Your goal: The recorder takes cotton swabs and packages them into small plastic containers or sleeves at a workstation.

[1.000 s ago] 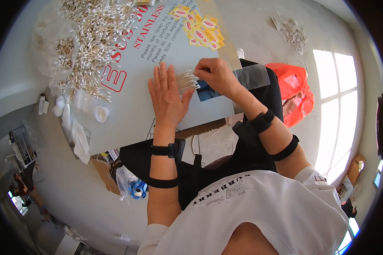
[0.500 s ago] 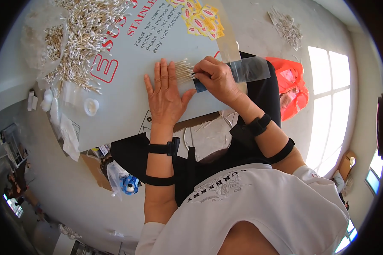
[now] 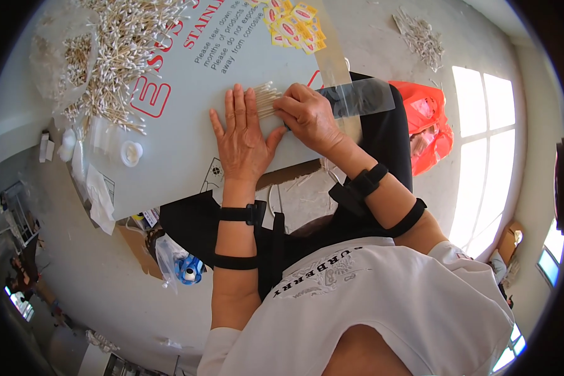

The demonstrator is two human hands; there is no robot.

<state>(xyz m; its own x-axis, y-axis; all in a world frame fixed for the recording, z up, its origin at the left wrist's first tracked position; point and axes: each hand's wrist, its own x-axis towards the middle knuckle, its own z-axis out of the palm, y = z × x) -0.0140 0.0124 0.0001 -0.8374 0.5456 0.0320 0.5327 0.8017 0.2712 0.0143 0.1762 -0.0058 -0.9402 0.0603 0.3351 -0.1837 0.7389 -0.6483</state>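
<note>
The swabs [image 3: 267, 100] lie flat on the table [image 3: 175, 172] between the two hands — a thin layer of pale sticks, side by side, with small white tips. The left hand [image 3: 243, 145] rests flat over their near ends, fingers straight. The right hand [image 3: 309, 119] bunches its fingertips at the far ends — whether clamped on anything, I cannot tell.

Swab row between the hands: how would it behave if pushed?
Swabs look thin-stemmed, so probably light and apt to roll. Nothing visibly binds them, so the row would likely fan out. The left hand, flat beside or over its end, may limit that.
</note>
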